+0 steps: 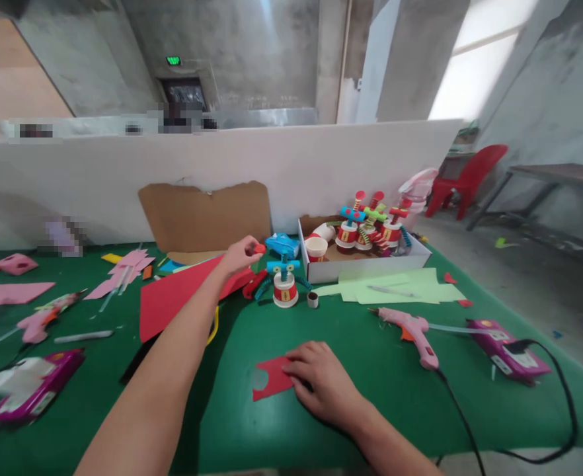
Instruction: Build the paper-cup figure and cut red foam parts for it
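My left hand reaches forward over the green table and pinches a small red piece between its fingertips. Just right of it stands a paper-cup figure with a blue cross on top and coiled arms. My right hand lies near the table's front edge, fingers pressed flat on a red paper scrap with a cut-out notch.
A white box holds several finished cup figures. A pink glue gun with a black cord lies at the right beside light green paper. Red sheet, pink scraps, another glue gun and purple packets lie left.
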`<state>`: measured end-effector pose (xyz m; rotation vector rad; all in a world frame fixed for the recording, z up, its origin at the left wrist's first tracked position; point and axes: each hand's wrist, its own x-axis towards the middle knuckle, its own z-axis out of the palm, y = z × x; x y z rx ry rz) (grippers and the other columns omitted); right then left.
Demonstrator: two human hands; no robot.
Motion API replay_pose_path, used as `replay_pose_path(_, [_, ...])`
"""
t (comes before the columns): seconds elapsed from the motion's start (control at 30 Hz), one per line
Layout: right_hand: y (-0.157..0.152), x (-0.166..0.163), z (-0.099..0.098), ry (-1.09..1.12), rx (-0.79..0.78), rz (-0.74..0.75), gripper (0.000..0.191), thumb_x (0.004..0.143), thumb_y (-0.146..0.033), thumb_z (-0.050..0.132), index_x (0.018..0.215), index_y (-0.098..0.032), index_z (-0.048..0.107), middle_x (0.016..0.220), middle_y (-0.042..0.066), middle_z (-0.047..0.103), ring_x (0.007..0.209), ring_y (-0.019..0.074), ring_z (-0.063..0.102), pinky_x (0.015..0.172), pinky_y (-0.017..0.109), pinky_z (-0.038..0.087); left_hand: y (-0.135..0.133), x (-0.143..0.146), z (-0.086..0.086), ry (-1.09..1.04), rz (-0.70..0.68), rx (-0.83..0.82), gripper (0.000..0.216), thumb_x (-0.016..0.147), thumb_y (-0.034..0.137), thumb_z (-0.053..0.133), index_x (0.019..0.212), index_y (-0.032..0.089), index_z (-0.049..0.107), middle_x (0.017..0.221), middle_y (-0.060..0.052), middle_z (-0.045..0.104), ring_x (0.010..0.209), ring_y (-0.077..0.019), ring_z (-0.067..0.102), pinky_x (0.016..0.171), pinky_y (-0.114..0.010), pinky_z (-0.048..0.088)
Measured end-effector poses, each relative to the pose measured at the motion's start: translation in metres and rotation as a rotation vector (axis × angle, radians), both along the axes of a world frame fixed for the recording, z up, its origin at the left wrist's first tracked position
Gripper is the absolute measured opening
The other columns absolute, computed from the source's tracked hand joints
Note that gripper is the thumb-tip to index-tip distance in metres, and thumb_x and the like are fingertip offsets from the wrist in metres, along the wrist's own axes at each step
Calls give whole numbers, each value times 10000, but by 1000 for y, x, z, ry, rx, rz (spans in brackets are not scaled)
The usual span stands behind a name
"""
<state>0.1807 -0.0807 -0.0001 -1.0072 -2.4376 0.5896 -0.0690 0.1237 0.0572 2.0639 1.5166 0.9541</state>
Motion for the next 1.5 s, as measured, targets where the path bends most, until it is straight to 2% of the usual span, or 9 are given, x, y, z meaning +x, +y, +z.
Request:
replay_pose_path(0.2, [0, 0, 3, -48, 3, 12, 274, 866, -201, 518, 1095, -219, 668, 1193, 84, 650, 1084, 233, 534, 908, 395, 376, -121, -27, 17, 62, 132, -20, 250, 725, 390, 595, 881, 196, 576, 663, 38, 581, 626, -123, 516, 601, -225, 403])
replay_pose_path(0.33, [0, -3, 5, -101, 29, -45, 472, 847, -404, 598, 1269, -195, 575, 1342, 138, 548, 1201, 279, 481, 995, 445, 357, -202, 2, -1, 112, 181, -122, 205, 757, 370, 573, 889, 215, 597, 639, 48, 555, 579, -113, 492, 563, -218, 382])
replay_pose_path(0.47, [-2, -5, 7, -183, 33, -29, 483, 872, -472, 557, 1284, -221, 576, 1368, 115, 548, 1268, 289, 449, 1059, 471, 327, -247, 37, -24, 11, 285, -197, 190, 770, 356, 566, 908, 228, 593, 641, 47, 591, 580, -120, 534, 574, -218, 404])
replay_pose_path(0.63, [-6, 4, 12, -231, 103, -172, 359, 832, -401, 609, 1140, -228, 674, 1289, 107, 612, 1275, 330, 442, 1106, 549, 249, -255, 59, -34, -37, 358, -233, 137, 798, 297, 559, 915, 229, 581, 770, 26, 647, 677, -126, 584, 669, -233, 434])
replay_pose_path(0.73, [-1, 8, 11, -59, 118, -238, 255, 812, -373, 617, 984, -212, 714, 1203, 133, 640, 1197, 322, 506, 1040, 535, 348, -249, 61, -36, -11, 378, -217, 125, 805, 280, 574, 918, 228, 590, 840, 11, 662, 724, -135, 585, 701, -249, 438])
replay_pose_path(0.93, [14, 2, 3, 390, -252, -256, 265, 828, -244, 522, 1059, -197, 643, 916, 53, 656, 620, 126, 557, 612, 281, 503, -237, 77, -41, 50, 276, -205, 173, 817, 302, 598, 973, 229, 611, 920, -12, 666, 795, -158, 589, 702, -263, 428])
replay_pose_path(1.07, [13, -2, 0, 408, -374, -153, 438, 750, -294, 645, 1174, -198, 597, 1030, 62, 611, 578, 85, 495, 556, 246, 469, -236, 88, -44, 216, 208, -184, 188, 841, 319, 585, 998, 224, 624, 928, -39, 650, 904, -209, 586, 767, -308, 428])
replay_pose_path(1.27, [12, -5, -6, 342, -404, -210, 360, 750, -269, 641, 1099, -192, 604, 898, 22, 665, 576, 97, 500, 584, 251, 463, -238, 92, -49, 391, 205, -152, 228, 845, 301, 584, 1042, 207, 649, 970, -79, 643, 957, -255, 571, 802, -360, 430])
replay_pose_path(1.5, [11, -4, -5, 298, -304, -235, 257, 824, -270, 551, 1054, -182, 626, 912, 52, 683, 629, 119, 555, 618, 266, 473, -238, 80, -61, -44, 218, -149, 403, 736, 21, 496, 1071, 195, 637, 880, -27, 674, 817, -162, 603, 785, -296, 477])
